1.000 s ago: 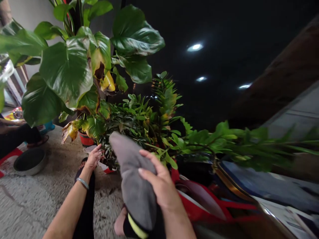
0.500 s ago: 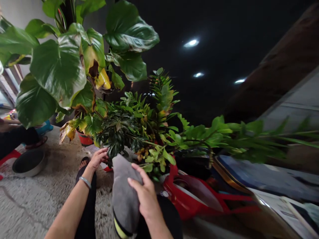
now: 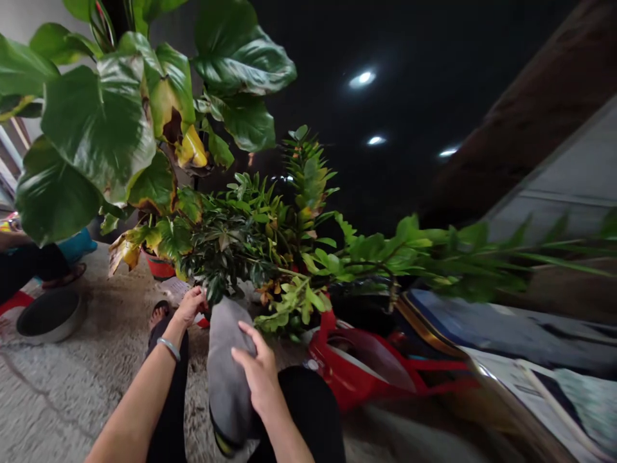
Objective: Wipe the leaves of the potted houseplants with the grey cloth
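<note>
Holds the grey cloth (image 3: 225, 386) nearly upright, at the 9 o'clock side of the right knee (image 3: 311, 405), with a dim yellow-green edge (image 3: 229, 445) toward 6 o'clock. Grips it along the 2 o'clock side with the right hand (image 3: 263, 379), thumb and fingers laid over the near face. Just past the cloth's top end, toward 11 o'clock, bends the fingers of the left hand (image 3: 191, 307); cannot tell whether pinching anything or touching the cloth. Wears a bangle (image 3: 169, 349) above that hand.

Compared with a second ago, has brought the cloth from a slant to near upright, lowered it beside the left hand and drawn the left fingers in. Seems thereby to leave the top end within easy reach of both hands, with support from the right alone so far as can be seen.

Farther out: at 12 o'clock, dense leaves (image 3: 226, 251); toward 11, a red pot (image 3: 159, 267); at 3, a red bag (image 3: 364, 370); between 9 and 10, a basin (image 3: 51, 316) on the floor (image 3: 110, 366), near a co-worker's leg (image 3: 36, 273).
</note>
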The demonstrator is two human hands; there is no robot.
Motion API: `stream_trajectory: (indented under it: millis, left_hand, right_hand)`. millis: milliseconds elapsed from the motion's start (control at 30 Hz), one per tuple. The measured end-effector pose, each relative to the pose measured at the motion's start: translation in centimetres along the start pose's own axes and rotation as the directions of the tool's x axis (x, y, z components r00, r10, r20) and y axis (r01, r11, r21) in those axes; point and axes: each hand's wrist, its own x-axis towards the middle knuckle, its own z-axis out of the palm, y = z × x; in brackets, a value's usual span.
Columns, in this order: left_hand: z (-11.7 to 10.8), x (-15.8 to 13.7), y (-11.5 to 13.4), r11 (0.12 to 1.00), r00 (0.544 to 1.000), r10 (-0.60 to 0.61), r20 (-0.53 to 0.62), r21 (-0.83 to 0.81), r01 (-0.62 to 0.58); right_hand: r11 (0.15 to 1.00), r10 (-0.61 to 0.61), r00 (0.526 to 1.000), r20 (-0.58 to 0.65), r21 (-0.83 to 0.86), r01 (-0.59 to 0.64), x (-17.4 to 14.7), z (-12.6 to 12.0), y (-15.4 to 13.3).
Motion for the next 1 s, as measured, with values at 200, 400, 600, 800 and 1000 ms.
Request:
stream_trajectory:
  millis: [200, 400, 600, 800, 1000]
  left_hand:
    - [0.1, -0.1, 0.1, 0.998, 0.999, 0.007, -0.032, -0.065, -0.009]
    - [0.4, -0.4, -0.4, 0.997, 0.999, -0.026, -0.029, -0.067, 0.024]
    - [0.8, -0.7, 0.1, 0.994, 0.994, -0.094, 0.050, -0.059, 0.097]
    - [1.9, -1.9, 0.5, 0.995, 0.986, -0.094, 0.141, -0.001, 0.095]
    - [2.9, -2.2, -0.8, 0.980, 0.962, -0.193, 0.194, 0.080, 0.181]
  right_hand:
    - [0.994, -0.066, 0.989, -0.129, 0.081, 0.077, 1.4, -4.8, -7.3]
    - [0.997, -0.028, 0.995, -0.091, 0.073, 0.035, 5.6, -0.4, -5.9]
    - [0.967, 0.217, 0.971, 0.101, 0.114, -0.228, -5.5, -7.1, -1.7]
    - [0.885, 0.395, 0.773, -0.497, 0.433, -0.174, -2.4, -19.9, -0.5]
    - [0.794, 0.401, 0.822, -0.403, 0.601, -0.093, 4.6, -11.3, 0.2]
